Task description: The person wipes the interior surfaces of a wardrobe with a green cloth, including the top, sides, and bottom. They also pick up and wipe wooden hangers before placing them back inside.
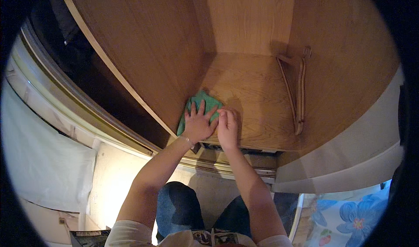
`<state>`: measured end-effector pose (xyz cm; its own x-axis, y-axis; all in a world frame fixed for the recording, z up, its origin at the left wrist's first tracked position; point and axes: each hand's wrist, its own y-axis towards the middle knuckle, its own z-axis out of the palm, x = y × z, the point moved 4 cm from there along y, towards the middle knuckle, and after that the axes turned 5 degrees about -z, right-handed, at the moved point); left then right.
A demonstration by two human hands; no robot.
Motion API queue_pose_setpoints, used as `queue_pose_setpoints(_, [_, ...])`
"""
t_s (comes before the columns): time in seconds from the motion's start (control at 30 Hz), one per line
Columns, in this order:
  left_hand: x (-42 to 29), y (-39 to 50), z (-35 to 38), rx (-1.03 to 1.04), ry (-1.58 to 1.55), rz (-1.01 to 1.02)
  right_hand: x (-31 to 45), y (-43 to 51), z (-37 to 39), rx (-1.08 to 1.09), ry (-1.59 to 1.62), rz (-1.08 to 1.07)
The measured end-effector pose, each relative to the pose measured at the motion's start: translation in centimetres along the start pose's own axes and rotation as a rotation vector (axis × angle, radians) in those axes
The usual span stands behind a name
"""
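Note:
A green cloth (pixel 209 100) lies spread on the wooden shelf board (pixel 258 93) of a cabinet, in its front left corner. My left hand (pixel 199 121) rests flat on the cloth with its fingers apart; a bracelet circles that wrist. Close beside it, at the cloth's right edge, my right hand (pixel 227 126) has its fingers curled. Whether those fingertips pinch the cloth's edge cannot be told.
Wooden hangers (pixel 299 93) lean at the right side of the compartment. A wooden partition (pixel 144 50) bounds it on the left, with a dark compartment beyond. Sliding-door tracks (pixel 262 171) run along the front. Fabric with blue flowers (pixel 353 217) is at lower right.

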<state>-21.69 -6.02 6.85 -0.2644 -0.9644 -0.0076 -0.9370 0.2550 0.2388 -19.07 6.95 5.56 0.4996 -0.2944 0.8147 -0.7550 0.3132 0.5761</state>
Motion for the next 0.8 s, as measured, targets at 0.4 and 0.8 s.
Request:
queue_pose_setpoints(0.4, [0.8, 8.4, 1.4, 0.169, -0.107, -0.153, 0.8, 0.0, 0.7, -0.068, -0.124, -0.036])
queue_pose_setpoints(0.8, [-2.7, -4.9, -1.2, 0.165, -0.022, -0.011, -0.4, 0.0, -7.3, -0.077, -0.247, -0.015])
